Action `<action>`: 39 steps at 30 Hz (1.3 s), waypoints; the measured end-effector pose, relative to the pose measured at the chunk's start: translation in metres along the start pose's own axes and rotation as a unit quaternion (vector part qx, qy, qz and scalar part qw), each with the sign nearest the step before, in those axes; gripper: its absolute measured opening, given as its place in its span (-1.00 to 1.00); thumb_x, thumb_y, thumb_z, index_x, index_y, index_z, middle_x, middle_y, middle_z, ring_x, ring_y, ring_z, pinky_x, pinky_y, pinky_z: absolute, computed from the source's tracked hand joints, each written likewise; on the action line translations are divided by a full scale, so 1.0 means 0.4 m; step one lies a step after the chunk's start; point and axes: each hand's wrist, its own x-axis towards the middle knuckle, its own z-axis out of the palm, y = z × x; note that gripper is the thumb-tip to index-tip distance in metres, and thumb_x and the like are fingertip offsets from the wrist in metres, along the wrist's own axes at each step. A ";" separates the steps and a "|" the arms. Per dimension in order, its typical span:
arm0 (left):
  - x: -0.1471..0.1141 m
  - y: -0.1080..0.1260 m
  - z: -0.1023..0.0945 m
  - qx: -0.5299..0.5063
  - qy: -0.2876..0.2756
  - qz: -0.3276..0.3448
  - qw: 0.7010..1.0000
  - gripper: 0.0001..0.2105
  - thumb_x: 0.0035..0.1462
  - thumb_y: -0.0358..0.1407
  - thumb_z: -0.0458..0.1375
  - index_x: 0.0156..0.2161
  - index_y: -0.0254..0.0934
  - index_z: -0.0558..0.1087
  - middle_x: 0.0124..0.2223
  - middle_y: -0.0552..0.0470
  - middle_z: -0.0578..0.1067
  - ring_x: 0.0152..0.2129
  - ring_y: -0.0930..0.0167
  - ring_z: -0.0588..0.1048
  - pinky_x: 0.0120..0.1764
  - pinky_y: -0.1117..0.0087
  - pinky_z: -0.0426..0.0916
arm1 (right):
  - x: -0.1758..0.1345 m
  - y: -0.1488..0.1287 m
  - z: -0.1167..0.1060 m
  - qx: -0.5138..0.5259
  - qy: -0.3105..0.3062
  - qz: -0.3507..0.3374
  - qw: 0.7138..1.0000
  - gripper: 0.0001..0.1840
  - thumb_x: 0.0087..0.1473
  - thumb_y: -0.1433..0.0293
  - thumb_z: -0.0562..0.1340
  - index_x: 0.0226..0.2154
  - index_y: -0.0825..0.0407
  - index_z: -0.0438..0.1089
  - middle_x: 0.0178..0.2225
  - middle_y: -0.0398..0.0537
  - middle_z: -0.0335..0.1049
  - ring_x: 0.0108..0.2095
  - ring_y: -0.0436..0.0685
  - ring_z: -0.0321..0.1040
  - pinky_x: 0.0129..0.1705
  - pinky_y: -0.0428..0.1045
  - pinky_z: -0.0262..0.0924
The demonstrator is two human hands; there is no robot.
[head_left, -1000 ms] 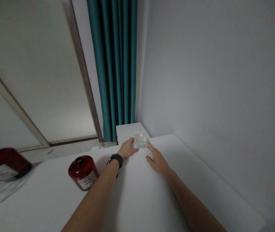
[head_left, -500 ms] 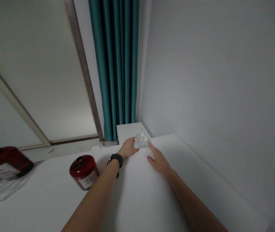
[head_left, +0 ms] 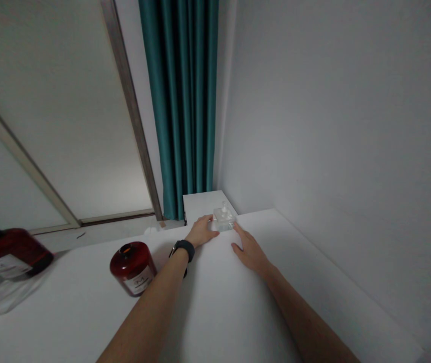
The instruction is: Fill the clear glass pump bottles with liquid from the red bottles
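Note:
A small transparent square bottle with a pump-like top (head_left: 223, 218) stands at the far edge of the white table (head_left: 223, 312). To its left is my left hand (head_left: 202, 232), a dark watch (head_left: 184, 248) on the wrist; its fingers reach forward along the bottle's side, with the thumb apart. My right hand (head_left: 251, 250) lies to the right, its index fingertip at the bottle's near right corner and its thumb spread away. Neither hand is wrapped round the bottle. Whether the left fingertips touch it, I cannot tell.
Left of my left forearm stands a dark red bottle (head_left: 132, 267) with a white label. Another red bottle (head_left: 11, 254) lies at the far left by transparent plastic (head_left: 9, 300). A white cabinet top (head_left: 202, 201) and teal curtain (head_left: 185, 111) are beyond; a wall (head_left: 332, 126) bounds the right.
Almost nothing differs. The view has shifted very slightly, and both hands keep their places beside the square bottle.

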 end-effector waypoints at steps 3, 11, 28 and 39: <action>0.002 -0.003 0.002 -0.005 0.000 0.001 1.000 -0.43 -0.06 -0.37 0.35 0.11 -0.31 0.40 0.14 -0.19 0.48 0.11 0.14 0.43 0.20 0.14 0.25 | 0.001 0.005 0.003 0.003 0.003 -0.007 1.000 -0.20 0.11 0.45 0.14 0.37 0.01 -0.08 0.26 0.15 0.25 0.24 0.29 0.21 0.28 0.27 0.08; -0.009 -0.016 0.005 -0.021 0.011 -0.019 1.000 -0.32 -0.04 -0.37 0.34 0.22 -0.33 0.28 0.12 -0.18 0.46 0.10 0.19 0.43 0.21 0.20 0.26 | -0.002 0.006 0.003 0.034 0.018 0.011 0.999 -0.14 0.09 0.43 0.15 0.39 0.01 -0.14 0.18 0.15 0.34 0.19 0.29 0.28 0.26 0.28 0.10; -0.139 0.053 -0.021 -0.024 0.051 -0.032 0.998 -0.54 0.01 -0.42 0.27 0.06 -0.42 0.40 -0.01 -0.24 0.52 -0.03 0.19 0.49 0.09 0.18 0.34 | -0.007 -0.050 -0.012 0.086 0.087 0.001 0.993 -0.54 0.03 0.51 0.11 0.00 0.04 0.41 -0.24 0.01 0.51 -0.17 0.18 0.45 0.03 0.13 0.32; -0.156 0.178 -0.200 -0.041 0.132 0.039 0.990 -0.75 0.12 -0.47 0.12 -0.08 -0.31 0.47 -0.28 0.00 0.56 -0.29 0.35 0.54 -0.10 0.31 0.42 | 0.023 -0.171 -0.018 0.144 0.093 -0.036 0.985 -0.63 0.06 0.46 0.13 -0.07 0.00 0.45 -0.26 -0.03 0.54 -0.20 0.16 0.48 -0.01 0.10 0.32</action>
